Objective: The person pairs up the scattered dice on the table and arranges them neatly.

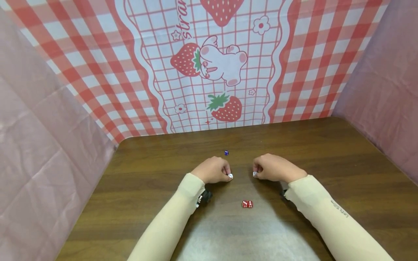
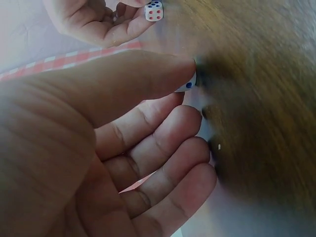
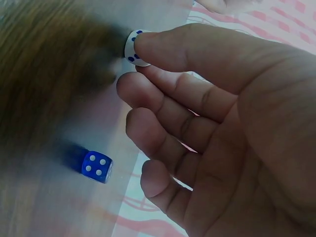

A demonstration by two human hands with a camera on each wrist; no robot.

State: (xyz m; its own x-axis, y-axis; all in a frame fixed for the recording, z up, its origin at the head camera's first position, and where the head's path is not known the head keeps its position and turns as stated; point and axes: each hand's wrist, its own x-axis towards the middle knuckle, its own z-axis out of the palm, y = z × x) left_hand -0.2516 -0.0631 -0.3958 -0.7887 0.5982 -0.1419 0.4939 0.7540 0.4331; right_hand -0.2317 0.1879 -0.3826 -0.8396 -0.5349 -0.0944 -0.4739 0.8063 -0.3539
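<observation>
My left hand (image 1: 218,170) pinches a small white die (image 1: 230,176) between thumb and forefinger; the same white die (image 2: 187,85) peeks out at the thumb tip in the left wrist view. My right hand (image 1: 272,168) pinches another white die (image 1: 255,174), seen with blue pips as the white die (image 3: 131,47) in the right wrist view. Both hands rest low on the brown wooden table (image 1: 326,152), a short gap apart. A blue die (image 1: 226,153) lies just beyond the left hand, also the blue die (image 3: 97,166). Two red dice (image 1: 247,204) lie side by side nearer me.
A strawberry-print checked cloth (image 1: 215,65) hangs as the back wall. Pink sheets (image 1: 39,145) close in the left and right sides. Black wrist camera mounts (image 1: 205,197) sit under both forearms.
</observation>
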